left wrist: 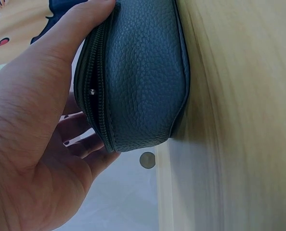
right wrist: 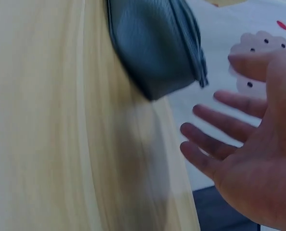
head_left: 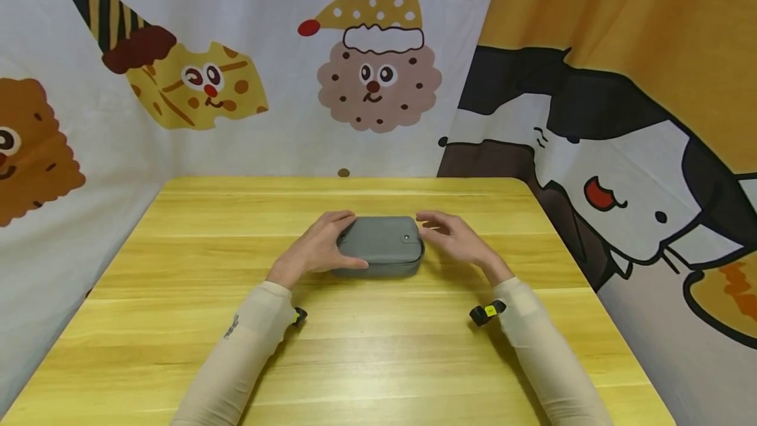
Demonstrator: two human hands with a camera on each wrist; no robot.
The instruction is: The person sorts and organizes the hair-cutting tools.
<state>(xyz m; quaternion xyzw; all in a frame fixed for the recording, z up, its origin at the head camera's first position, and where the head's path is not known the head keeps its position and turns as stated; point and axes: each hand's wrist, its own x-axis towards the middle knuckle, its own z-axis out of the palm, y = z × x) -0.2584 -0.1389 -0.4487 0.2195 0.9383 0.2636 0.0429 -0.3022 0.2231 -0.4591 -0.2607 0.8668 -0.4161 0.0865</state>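
Observation:
A grey-green zippered case [head_left: 381, 240] of grained leather lies flat on the wooden table, a small snap tab near the right end of its lid. My left hand [head_left: 319, 245] grips its left end, thumb along the front and fingers at the far side. In the left wrist view the zipper [left wrist: 97, 96] runs round the upper edge of the case, its two tooth rows parted at this end. My right hand [head_left: 455, 236] is just off the right end, fingers spread and relaxed. The right wrist view shows a gap between those fingertips [right wrist: 191, 130] and the case.
The wooden table [head_left: 378, 360] has its far edge behind the case. Printed cloth [head_left: 236, 150] with cartoon figures hangs behind and at both sides. Each wrist wears a small black camera [head_left: 486, 313] on a band.

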